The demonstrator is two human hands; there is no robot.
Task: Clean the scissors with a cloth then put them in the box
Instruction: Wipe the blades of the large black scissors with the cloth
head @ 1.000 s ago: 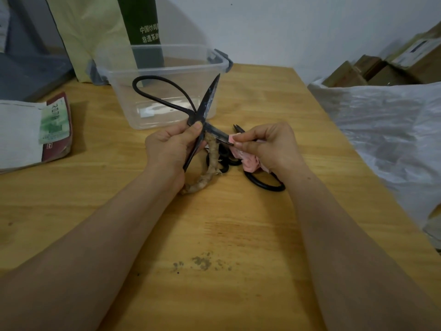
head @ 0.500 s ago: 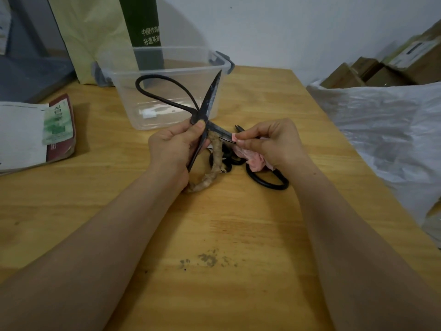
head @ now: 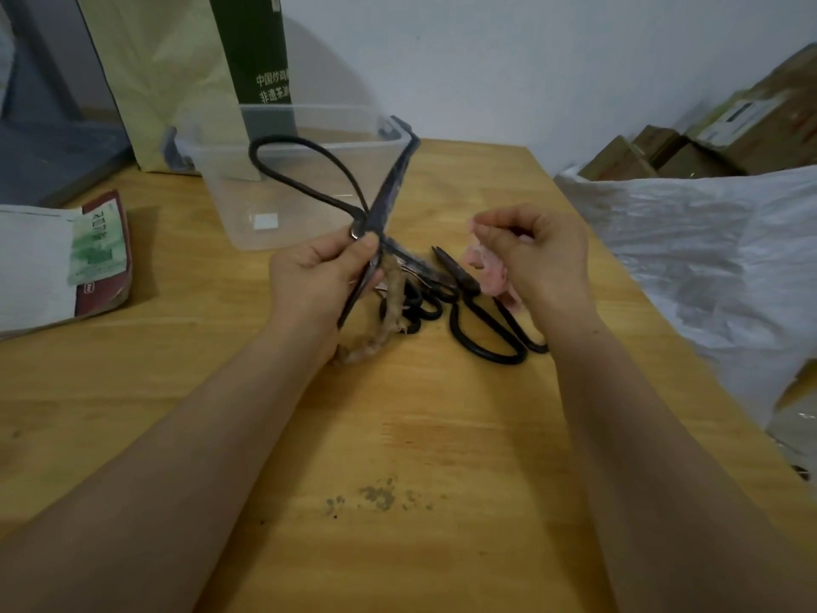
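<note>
Left hand [head: 318, 276] grips splayed black scissors [head: 391, 185] | right hand [head: 537, 254] pinches pink cloth [head: 481, 264] | risk: open blade may cut during wiping

One wide-angle view looks from the person's head, forward and down along the worktop [head: 442, 435]. It sits close over the near edge, with the left hand [head: 309, 276] and right hand [head: 544, 254] mid-frame. At the far end it takes in the box [head: 309, 109] and the wall [head: 530, 59].
</note>
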